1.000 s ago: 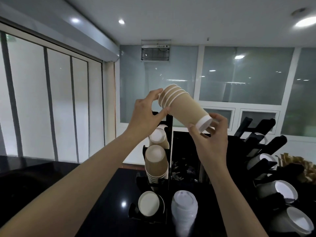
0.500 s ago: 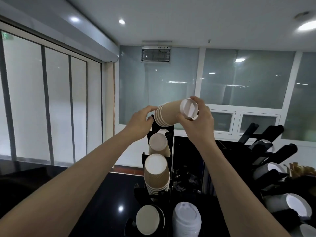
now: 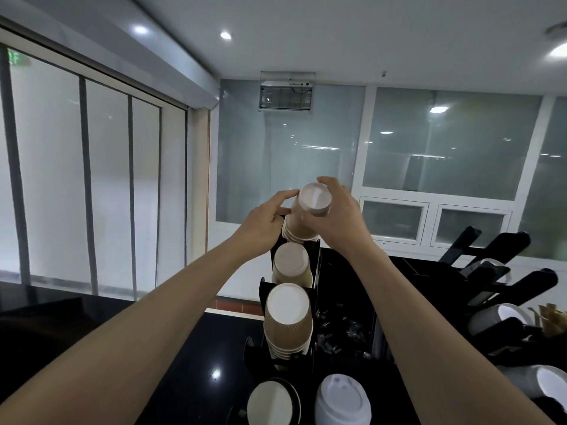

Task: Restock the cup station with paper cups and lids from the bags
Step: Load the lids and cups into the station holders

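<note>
So the stack of brown paper cups [image 3: 302, 220] is going into the top slot of the black cup rack [image 3: 316, 259], bottoms facing the camera, rims already down at the slot's mouth. The right hand [image 3: 339, 214] is wrapped around the stack near its base end, and the left hand [image 3: 265, 223] has its fingers lying against the stack's left side, steadying it more than gripping, I think. Below it the rack looks fairly stocked: a smaller cup stack [image 3: 291, 266], then a ribbed cup stack [image 3: 288, 320], and at the near edge of the desk [image 3: 190, 363] another cup [image 3: 271, 403] and white lids [image 3: 342, 401]. Second rack [image 3: 503, 289] on the right holds grey cups. Can't see any bags, so I can't tell how much is left.
</note>
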`<state>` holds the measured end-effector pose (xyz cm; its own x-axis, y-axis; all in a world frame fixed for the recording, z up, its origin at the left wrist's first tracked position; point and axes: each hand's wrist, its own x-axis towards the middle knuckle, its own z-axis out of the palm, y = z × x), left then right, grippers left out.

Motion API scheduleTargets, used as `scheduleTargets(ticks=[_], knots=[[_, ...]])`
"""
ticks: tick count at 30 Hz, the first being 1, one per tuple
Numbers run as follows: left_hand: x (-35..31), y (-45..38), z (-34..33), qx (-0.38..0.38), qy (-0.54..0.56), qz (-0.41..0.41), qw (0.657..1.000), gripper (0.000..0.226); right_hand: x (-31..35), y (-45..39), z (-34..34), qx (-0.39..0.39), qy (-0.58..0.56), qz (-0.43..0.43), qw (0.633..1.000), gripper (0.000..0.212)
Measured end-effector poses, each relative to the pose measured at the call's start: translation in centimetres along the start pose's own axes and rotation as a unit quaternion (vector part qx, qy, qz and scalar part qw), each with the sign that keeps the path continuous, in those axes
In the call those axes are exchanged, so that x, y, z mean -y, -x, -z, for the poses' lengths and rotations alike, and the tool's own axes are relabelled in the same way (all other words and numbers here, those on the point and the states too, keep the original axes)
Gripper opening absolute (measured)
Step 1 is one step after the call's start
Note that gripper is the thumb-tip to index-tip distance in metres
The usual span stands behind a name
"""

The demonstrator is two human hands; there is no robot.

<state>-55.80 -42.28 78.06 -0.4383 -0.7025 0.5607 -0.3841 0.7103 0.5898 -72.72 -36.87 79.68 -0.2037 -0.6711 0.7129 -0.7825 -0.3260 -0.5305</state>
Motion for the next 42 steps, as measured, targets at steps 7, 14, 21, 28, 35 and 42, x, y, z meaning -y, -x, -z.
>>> scheduleTargets(ticks=[7,14,21,28,35,42], knots=[[0.8,-0.8,-0.1,-0.017,0.026,0.011,0.999,0.055,0.4,-1.7,-0.5,0.029,0.019,-0.006,0.999,0.068],[1.8,-1.2,-0.7,-0.017,0.034,0.041,0.998,0.055,-0.6,-2.3,-2.0,0.049,0.038,0.006,0.998,0.065],[1.8,-1.0,-0.5,-0.013,0.028,0.033,0.999,0.054,-1.2,-2.2,-2.3,0.048,0.034,0.025,0.998,0.067],[2.1,-1.4,-1.0,-0.032,0.024,0.031,0.999,0.053,-1.4,-2.4,-2.3,0.043,0.024,0.017,0.999,0.071],[3.4,-1.5,-2.1,0.016,0.021,0.078,0.997,0.041,-3.4,-2.2,-3.4,0.091,0.04,-0.019,0.995,0.075],[4.4,-1.5,-3.2,0.032,0.013,0.107,0.994,0.039,-5.1,-0.9,-4.8,0.11,0.008,-0.07,0.991,0.08]])
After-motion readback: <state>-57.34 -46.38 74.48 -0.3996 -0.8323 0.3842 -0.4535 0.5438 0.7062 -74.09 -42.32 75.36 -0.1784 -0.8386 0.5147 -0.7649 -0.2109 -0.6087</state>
